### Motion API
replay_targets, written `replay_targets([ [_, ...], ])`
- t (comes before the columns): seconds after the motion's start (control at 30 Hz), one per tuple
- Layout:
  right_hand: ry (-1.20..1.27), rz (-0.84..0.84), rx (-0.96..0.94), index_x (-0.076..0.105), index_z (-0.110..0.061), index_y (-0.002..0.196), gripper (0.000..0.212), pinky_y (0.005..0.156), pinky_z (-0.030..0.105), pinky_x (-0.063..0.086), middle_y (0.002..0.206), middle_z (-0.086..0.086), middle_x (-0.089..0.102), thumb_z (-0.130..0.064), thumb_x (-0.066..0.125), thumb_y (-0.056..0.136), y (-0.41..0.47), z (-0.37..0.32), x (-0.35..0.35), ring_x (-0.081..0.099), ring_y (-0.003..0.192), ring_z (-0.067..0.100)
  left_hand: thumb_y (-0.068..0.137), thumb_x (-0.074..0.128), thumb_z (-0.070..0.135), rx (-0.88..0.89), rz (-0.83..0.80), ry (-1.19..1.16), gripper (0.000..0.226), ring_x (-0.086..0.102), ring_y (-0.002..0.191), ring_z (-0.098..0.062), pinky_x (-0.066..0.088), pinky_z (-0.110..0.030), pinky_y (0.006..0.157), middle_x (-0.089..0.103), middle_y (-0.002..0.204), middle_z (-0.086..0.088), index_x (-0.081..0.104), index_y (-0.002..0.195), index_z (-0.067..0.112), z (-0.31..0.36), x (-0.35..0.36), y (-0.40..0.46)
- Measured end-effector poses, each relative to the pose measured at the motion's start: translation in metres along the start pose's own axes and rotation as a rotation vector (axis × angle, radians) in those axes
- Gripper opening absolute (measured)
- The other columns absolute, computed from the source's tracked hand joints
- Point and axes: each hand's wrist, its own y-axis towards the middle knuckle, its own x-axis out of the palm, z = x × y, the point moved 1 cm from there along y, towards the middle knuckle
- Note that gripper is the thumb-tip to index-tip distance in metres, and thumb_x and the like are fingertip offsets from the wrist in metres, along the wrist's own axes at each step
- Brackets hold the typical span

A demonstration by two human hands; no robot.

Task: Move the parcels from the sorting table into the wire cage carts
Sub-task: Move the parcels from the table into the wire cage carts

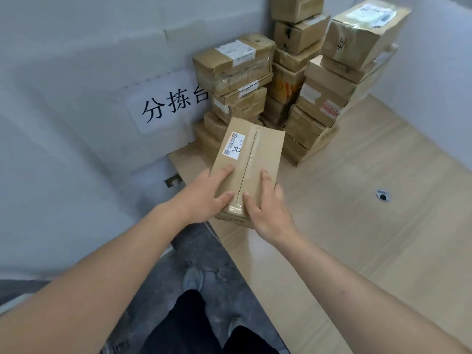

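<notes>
Floor: I see grey concrete point(178, 256) under me, with my dark trousers point(189, 325) and a grey shoe point(193, 278) at the table's near edge.
Left hand: my left hand point(208, 191) lies on the near left part of the parcel's top, thumb and fingers spread over the top face and its left edge, gripping it.
Right hand: my right hand point(267, 208) grips the near right corner of the same parcel, thumb on top beside the tape seam, fingers wrapped down the right side.
Parcel: the long brown cardboard parcel point(251, 159) is held between both hands above the table's left edge, tilted away from me, with a white shipping label point(233, 145) on its far left top and clear tape down the middle.
Table: the light wood sorting table point(357, 226) runs to the right; a round cable grommet point(383, 194) sits in it.
Parcel stacks: taped cardboard parcels point(301, 80) are piled in several columns at the table's far corner, against the wall.
Wall sign: a white paper sign point(166, 103) with black characters is on the grey wall, left of the stacks.
</notes>
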Motion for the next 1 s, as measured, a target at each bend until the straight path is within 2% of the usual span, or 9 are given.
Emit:
replay_targets([
  [0.13,-0.011,0.002,-0.12,0.001,-0.036,0.162,0.077,0.103,0.052,0.049,0.146,0.004,0.032,-0.053,0.048,0.103,-0.024,-0.019,-0.006,0.05,0.125,0.026,0.097,0.051,0.057,-0.07,0.128,0.002,0.073,0.048,0.13,-0.025,0.043,-0.046,0.112,0.037,0.147,-0.003,0.011,0.158,0.053,0.012,-0.009,-0.049],
  [0.3,-0.034,-0.039,-0.248,0.004,-0.034,0.163,0.076,0.105,0.052,0.046,0.15,0.007,0.033,-0.051,0.048,0.103,-0.06,-0.044,0.006,0.05,0.126,0.029,0.095,0.051,0.058,-0.174,0.261,-0.041,0.074,0.049,0.126,-0.024,0.042,-0.043,0.112,0.04,0.14,-0.005,0.014,0.158,0.051,0.016,-0.013,-0.115],
  [0.57,-0.097,-0.16,-0.392,0.004,-0.032,0.162,0.076,0.097,0.048,0.049,0.155,0.011,0.033,-0.049,0.048,0.103,-0.128,-0.085,0.052,0.055,0.122,0.033,0.101,0.056,0.046,-0.339,0.402,-0.077,0.073,0.05,0.129,-0.03,0.038,-0.042,0.115,0.037,0.145,-0.008,0.014,0.161,0.048,-0.003,-0.011,-0.228],
  [0.7,-0.153,-0.209,-0.423,0.002,-0.033,0.162,0.075,0.092,0.045,0.049,0.158,0.009,0.031,-0.05,0.045,0.104,-0.164,-0.097,0.084,0.058,0.118,0.034,0.102,0.055,0.045,-0.405,0.432,-0.09,0.072,0.054,0.122,-0.029,0.042,-0.04,0.111,0.039,0.137,-0.006,0.014,0.161,0.047,-0.02,-0.003,-0.282],
  [0.8,-0.191,-0.25,-0.431,0.001,-0.034,0.161,0.073,0.09,0.044,0.05,0.16,0.009,0.028,-0.052,0.044,0.104,-0.193,-0.103,0.106,0.059,0.115,0.033,0.102,0.054,0.045,-0.444,0.456,-0.098,0.072,0.056,0.113,-0.024,0.043,-0.032,0.103,0.039,0.129,-0.002,0.014,0.162,0.045,-0.03,0.003,-0.325],
  [0.9,-0.207,-0.283,-0.451,0.001,-0.038,0.159,0.072,0.088,0.049,0.055,0.158,0.009,0.028,-0.053,0.043,0.103,-0.223,-0.11,0.125,0.063,0.103,0.03,0.101,0.054,0.047,-0.486,0.477,-0.112,0.071,0.057,0.102,-0.024,0.047,-0.036,0.098,0.039,0.125,0.0,0.014,0.16,0.05,-0.036,0.01,-0.365],
  [1.0,-0.211,-0.328,-0.488,0.002,-0.037,0.159,0.071,0.082,0.044,0.055,0.156,0.008,0.029,-0.052,0.044,0.104,-0.25,-0.115,0.141,0.061,0.094,0.025,0.101,0.052,0.048,-0.54,0.511,-0.131,0.069,0.058,0.096,-0.023,0.049,-0.039,0.095,0.039,0.12,0.001,0.013,0.158,0.052,-0.042,0.019,-0.402],
])
